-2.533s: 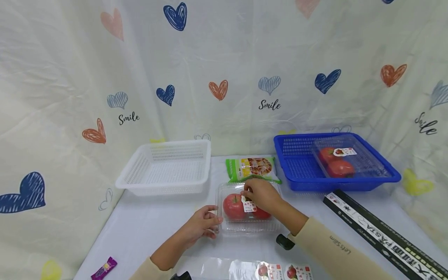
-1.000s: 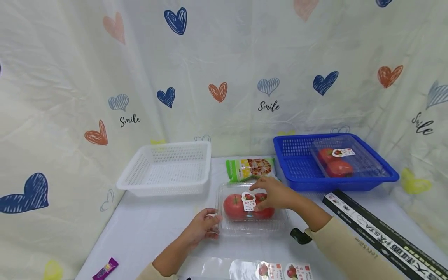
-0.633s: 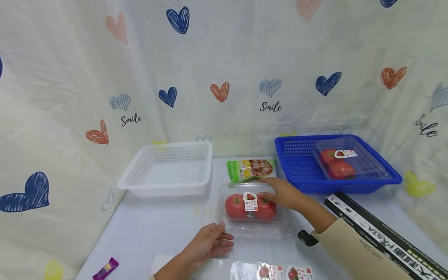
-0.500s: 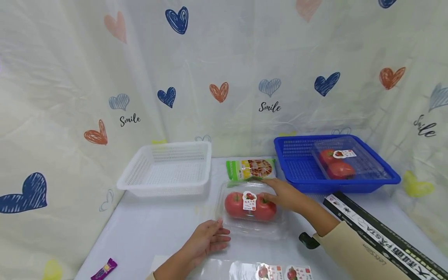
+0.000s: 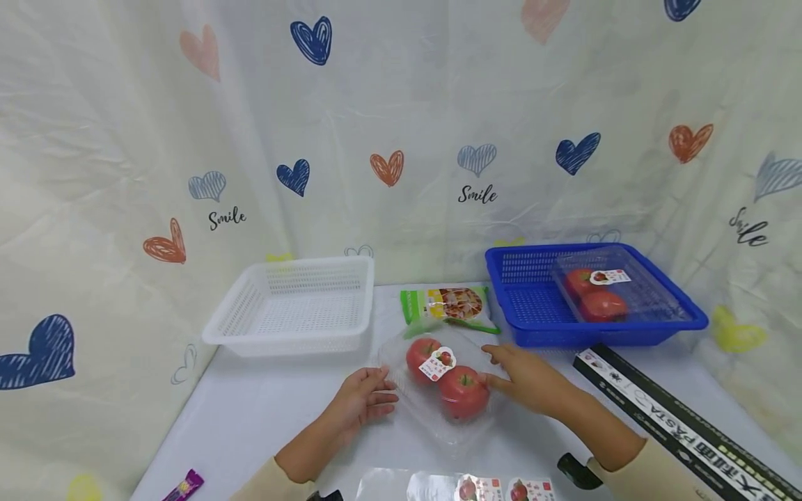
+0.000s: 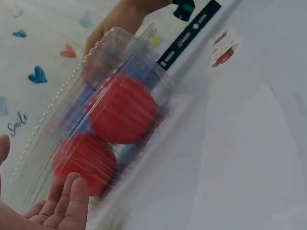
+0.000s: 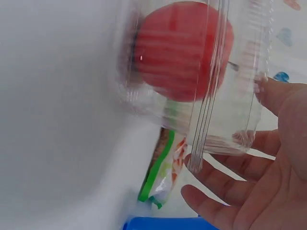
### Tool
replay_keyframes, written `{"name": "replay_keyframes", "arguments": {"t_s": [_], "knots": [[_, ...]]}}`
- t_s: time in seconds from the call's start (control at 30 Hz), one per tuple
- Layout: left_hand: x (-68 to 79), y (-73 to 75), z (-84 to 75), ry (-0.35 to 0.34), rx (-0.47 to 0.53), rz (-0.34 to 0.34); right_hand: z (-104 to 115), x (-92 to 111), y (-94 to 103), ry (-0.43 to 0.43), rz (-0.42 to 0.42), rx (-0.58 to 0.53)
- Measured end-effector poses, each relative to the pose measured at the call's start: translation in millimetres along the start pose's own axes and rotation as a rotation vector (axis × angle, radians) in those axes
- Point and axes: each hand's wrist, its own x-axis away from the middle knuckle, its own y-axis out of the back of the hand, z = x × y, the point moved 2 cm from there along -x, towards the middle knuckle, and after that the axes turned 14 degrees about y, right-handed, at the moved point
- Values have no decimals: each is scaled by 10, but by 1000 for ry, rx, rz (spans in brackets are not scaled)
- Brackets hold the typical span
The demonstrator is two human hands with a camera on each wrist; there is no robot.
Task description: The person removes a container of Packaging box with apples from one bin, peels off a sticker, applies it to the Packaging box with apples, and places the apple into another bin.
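A clear plastic clamshell box (image 5: 438,424) with two red round fruits (image 5: 464,394) inside stands turned at an angle on the table. A white fruit sticker (image 5: 437,364) lies on its lid. My right hand (image 5: 529,379) grips the box's right corner; in the right wrist view its thumb and fingers sit on either side of the plastic rim. Beside the left corner is my left hand (image 5: 360,400), its fingers relaxed and extended, fingertips right at the box wall in the left wrist view.
Behind the box lies a green snack packet (image 5: 451,306). A white basket (image 5: 288,344) stands back left; a blue basket (image 5: 520,337) holding another fruit box (image 5: 651,303) is back right. A long pasta box (image 5: 664,417) lies right, a sticker sheet (image 5: 432,487) in front, a purple wrapper (image 5: 184,486) front left.
My right hand has moved off the sticker to the box's right side. The box has turned clockwise. My left hand came off its left edge, dipped toward the front, then returned beside it.
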Motion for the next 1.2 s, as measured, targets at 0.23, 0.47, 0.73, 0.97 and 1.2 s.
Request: {"name": "replay_keyframes", "arguments": {"t_s": [0.23, 0.47, 0.73, 0.97, 1.2], "knots": [[-164, 34, -122, -23, -57, -21, 160, 60, -44, -28, 5, -58], [-278, -1, -167, -22, -126, -50, 313, 47, -117, -92, 6, -109], [-154, 60, -76, 72, -273, -99, 429, 16, -187, -87, 13, -158], [-173, -20, -114, 75, -375, -84, 27, 131, 274, -17, -76, -77], [-226, -40, -162, 108, -359, -77, -820, 297, 956, -122, -193, 52]]}}
